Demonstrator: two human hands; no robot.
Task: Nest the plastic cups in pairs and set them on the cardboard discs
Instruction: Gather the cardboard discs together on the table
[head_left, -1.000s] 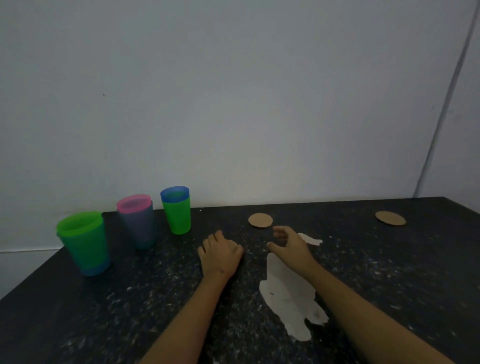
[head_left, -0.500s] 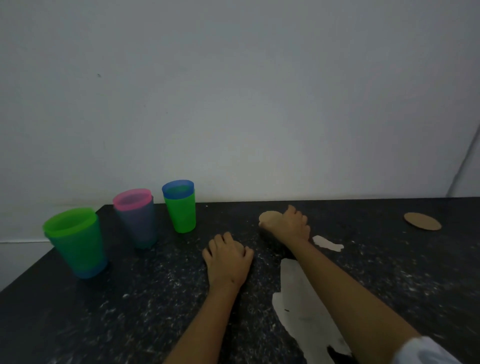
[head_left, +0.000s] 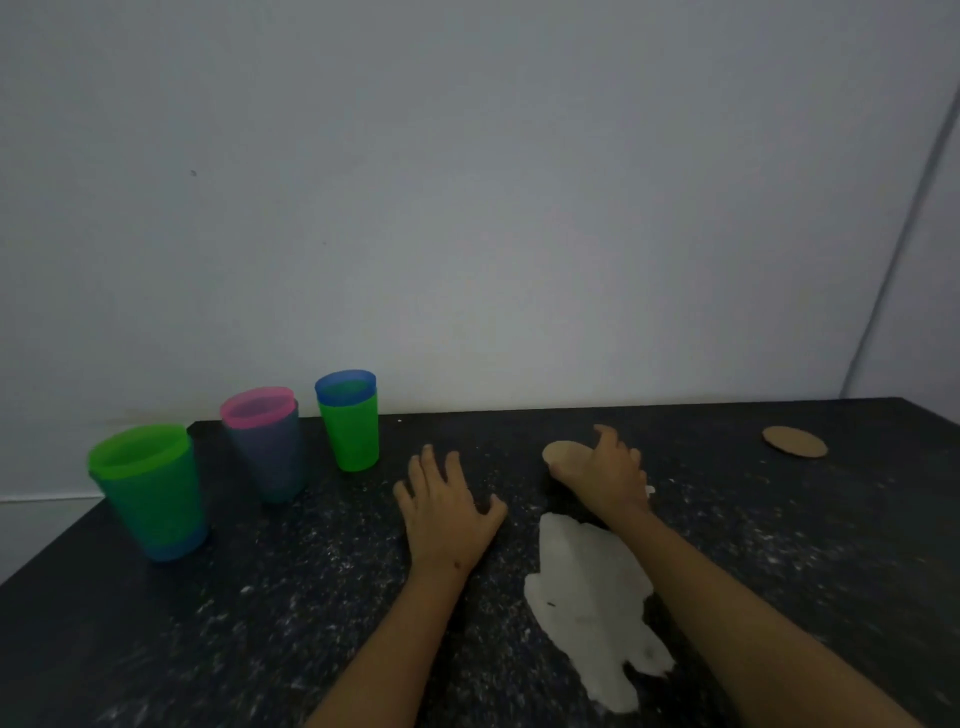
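We are seeing the right hand (head_left: 605, 475) pinching a cardboard disc (head_left: 566, 454); beside it, the left hand (head_left: 447, 512) is lying flat, its grip open, on the table (head_left: 311, 597).

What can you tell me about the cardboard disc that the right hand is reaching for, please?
The cardboard disc is a thin, flat, round piece of plain tan card near the middle of the dark speckled table, towards the wall. Only its left part shows; the right hand covers the rest, fingers curled over it. It seems tilted up off the surface, though the dim view leaves that uncertain. No cup stands on it.
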